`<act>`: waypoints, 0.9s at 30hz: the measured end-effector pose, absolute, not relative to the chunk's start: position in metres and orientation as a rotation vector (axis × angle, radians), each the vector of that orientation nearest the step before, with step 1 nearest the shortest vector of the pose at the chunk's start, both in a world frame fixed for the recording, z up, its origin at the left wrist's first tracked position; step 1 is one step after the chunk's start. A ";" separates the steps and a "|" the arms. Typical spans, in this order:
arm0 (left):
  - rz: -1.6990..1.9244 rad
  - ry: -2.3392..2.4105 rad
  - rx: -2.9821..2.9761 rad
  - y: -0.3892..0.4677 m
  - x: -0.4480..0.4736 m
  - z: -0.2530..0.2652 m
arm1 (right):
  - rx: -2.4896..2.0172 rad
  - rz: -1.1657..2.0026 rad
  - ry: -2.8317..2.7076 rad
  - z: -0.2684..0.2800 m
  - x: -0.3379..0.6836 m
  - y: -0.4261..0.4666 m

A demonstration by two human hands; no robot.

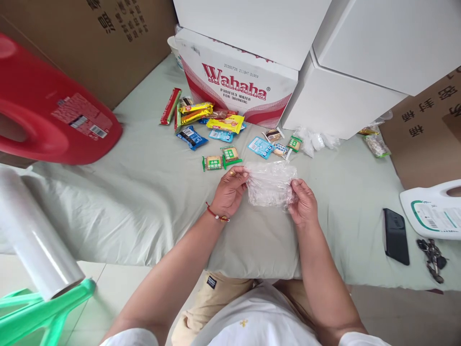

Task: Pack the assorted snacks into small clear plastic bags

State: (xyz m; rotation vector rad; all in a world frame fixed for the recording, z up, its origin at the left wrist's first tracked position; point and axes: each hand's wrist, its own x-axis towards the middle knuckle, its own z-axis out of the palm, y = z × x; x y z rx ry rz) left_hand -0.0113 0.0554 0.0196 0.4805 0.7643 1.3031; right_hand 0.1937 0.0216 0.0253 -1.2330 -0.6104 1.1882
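Note:
A crinkled clear plastic bag (272, 185) is stretched between my two hands, a little above the cloth-covered surface. Its left edge is pinched by my left hand (232, 190), which wears a ring and a red bracelet. My right hand (302, 201) grips the opposite edge between thumb and fingers. Just behind the bag lie green-wrapped biscuits (230, 154), a light-blue packet (261, 147) and a small green packet (294, 143). Farther back is a pile of snack bars, with a yellow packet (226, 124) and a dark-blue packet (191, 138).
A Wahaha carton (239, 89) and white boxes stand behind. To the left are a red jug (54, 110) and a roll of clear film (36, 235) near a green stool (54, 307). A phone (396, 236), keys (432, 257) and white bottle (432, 209) lie right. Crumpled plastic bags (317, 140) lie behind.

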 end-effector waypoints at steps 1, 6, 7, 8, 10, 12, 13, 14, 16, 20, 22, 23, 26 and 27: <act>1.310 0.759 0.465 0.056 -0.012 0.020 | -1.210 1.185 -0.605 0.025 0.194 0.022; 1.300 0.762 0.489 0.058 -0.011 0.017 | -1.149 1.163 -0.557 0.025 0.196 0.023; 1.300 0.779 0.510 0.058 -0.011 0.016 | -1.153 1.148 -0.556 0.025 0.196 0.023; 1.324 0.807 0.543 0.058 -0.010 0.014 | -1.159 1.133 -0.560 0.026 0.197 0.023; 1.449 0.907 0.654 0.057 -0.009 0.011 | -1.165 1.102 -0.582 0.027 0.197 0.023; 1.567 1.003 0.822 0.053 -0.008 0.011 | -1.155 1.073 -0.625 0.029 0.194 0.022; 1.565 1.014 0.915 0.050 -0.007 0.011 | -1.153 1.066 -0.658 0.029 0.191 0.021; 1.510 0.990 1.003 0.046 -0.005 0.013 | -1.155 1.068 -0.696 0.030 0.187 0.019; 1.313 0.870 1.133 0.037 -0.001 0.017 | -1.166 1.097 -0.781 0.029 0.177 0.016; 1.106 0.761 1.190 0.028 0.008 0.020 | -1.188 1.117 -0.922 0.026 0.157 0.010; 1.167 0.797 1.160 0.031 0.008 0.018 | -1.218 1.070 -0.902 0.028 0.154 0.009; 1.223 0.821 1.128 0.034 0.007 0.017 | -1.231 1.039 -0.865 0.030 0.156 0.009; 1.359 0.926 0.995 0.042 0.002 0.014 | -1.266 0.948 -0.747 0.040 0.171 0.008; 1.382 0.977 0.955 0.045 0.001 0.013 | -1.282 0.922 -0.717 0.044 0.179 0.006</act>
